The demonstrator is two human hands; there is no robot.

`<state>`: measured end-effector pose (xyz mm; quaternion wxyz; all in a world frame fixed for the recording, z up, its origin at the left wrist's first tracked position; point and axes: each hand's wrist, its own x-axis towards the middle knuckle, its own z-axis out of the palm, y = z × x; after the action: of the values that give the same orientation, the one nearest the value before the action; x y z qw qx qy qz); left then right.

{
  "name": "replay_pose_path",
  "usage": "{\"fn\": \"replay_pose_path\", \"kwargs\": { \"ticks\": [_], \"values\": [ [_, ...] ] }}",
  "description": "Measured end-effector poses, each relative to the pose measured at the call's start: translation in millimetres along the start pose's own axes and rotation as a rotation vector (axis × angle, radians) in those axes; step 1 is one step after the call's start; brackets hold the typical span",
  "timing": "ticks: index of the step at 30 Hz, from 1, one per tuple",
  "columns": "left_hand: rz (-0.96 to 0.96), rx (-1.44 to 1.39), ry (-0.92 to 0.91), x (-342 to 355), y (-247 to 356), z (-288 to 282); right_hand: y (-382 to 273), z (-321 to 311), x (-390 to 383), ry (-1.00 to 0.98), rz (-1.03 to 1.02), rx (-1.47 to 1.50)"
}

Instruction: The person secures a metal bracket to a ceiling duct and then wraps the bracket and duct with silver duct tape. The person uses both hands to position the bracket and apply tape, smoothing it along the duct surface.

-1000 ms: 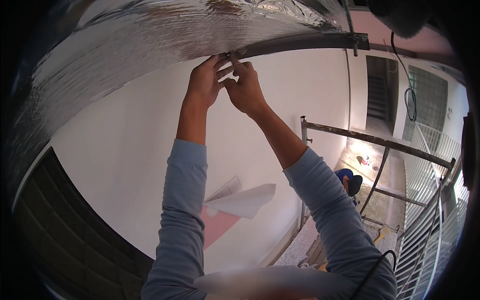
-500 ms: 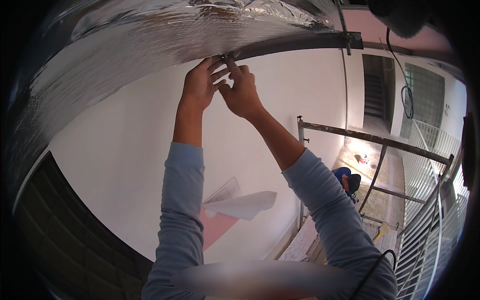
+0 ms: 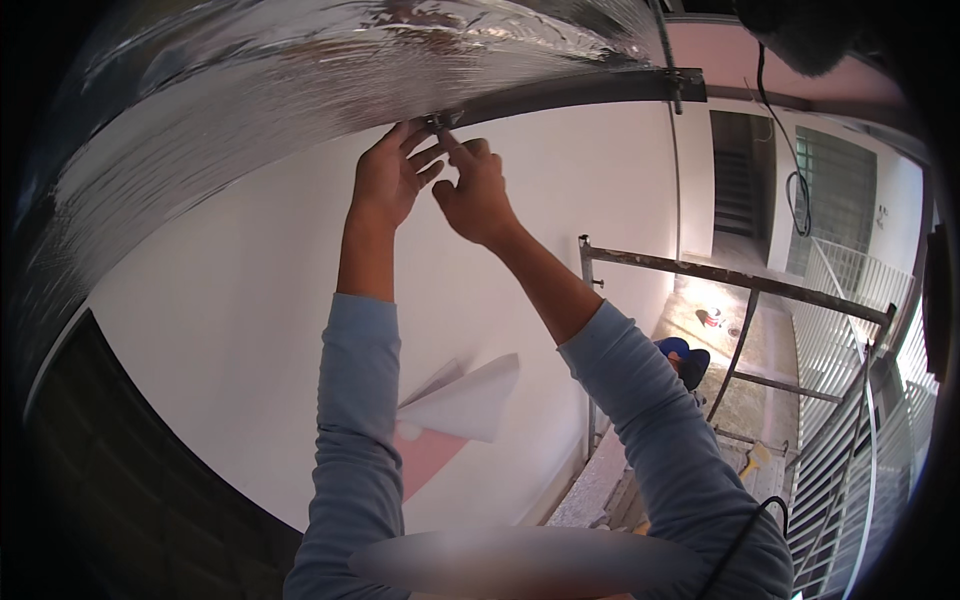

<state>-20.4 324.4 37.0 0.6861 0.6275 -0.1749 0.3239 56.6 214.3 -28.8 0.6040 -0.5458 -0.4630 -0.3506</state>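
Both my arms, in blue-grey sleeves, reach up to the lower edge of a dark metal channel (image 3: 580,95) overhead. A small metal fitting (image 3: 436,121) sits at that edge, mostly hidden by fingertips. My left hand (image 3: 385,182) pinches it from the left, its lower fingers loosely spread. From the right, my right hand (image 3: 478,195) puts a raised index finger against the fitting; its thumb stands apart and the other fingers curl. Wrinkled silver foil sheeting (image 3: 300,85) covers the area above and left of my hands.
A threaded rod (image 3: 667,55) crosses the channel's right end. Scaffold framing (image 3: 740,278) stands at right, over a plank platform (image 3: 600,490). Lower down, another person (image 3: 685,360) wears a dark cap. A white railing (image 3: 850,400) lines the right side; a paper sheet (image 3: 470,400) hangs off the white wall.
The whole view has shifted slightly, so the channel and scaffold sit a little further left. My hands stay at the fitting, and the paper sheet's loose flap has changed shape.
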Motion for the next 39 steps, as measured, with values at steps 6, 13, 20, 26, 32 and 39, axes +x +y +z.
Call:
{"fn": "replay_pose_path", "kwargs": {
  "ticks": [6, 13, 20, 26, 32, 39],
  "values": [
    [-0.021, 0.013, 0.005, -2.8, -2.1, 2.1, -33.1, -73.1, -48.6, 0.474, -0.323, 0.063],
    [0.056, 0.067, 0.044, -6.8, -6.4, 11.3, -41.9, -166.2, -28.5, 0.7, -0.316, -0.307],
    [0.068, 0.018, 0.074, -4.0, -10.7, 12.6, -39.2, -179.6, -34.8, 0.566, -0.333, -0.368],
    [0.069, -0.01, 0.134, -0.7, -10.6, 14.2, -31.8, -197.7, -29.7, 0.494, -0.381, -0.421],
    [0.065, -0.042, 0.24, 12.9, -14.8, 11.5, -36.1, -238.4, -1.7, 0.575, -0.446, -0.478],
    [0.095, -0.027, 0.305, 24.7, -18.4, 5.6, -47.2, -243.3, 22.1, 0.312, -0.002, 0.271]
  ]
}}
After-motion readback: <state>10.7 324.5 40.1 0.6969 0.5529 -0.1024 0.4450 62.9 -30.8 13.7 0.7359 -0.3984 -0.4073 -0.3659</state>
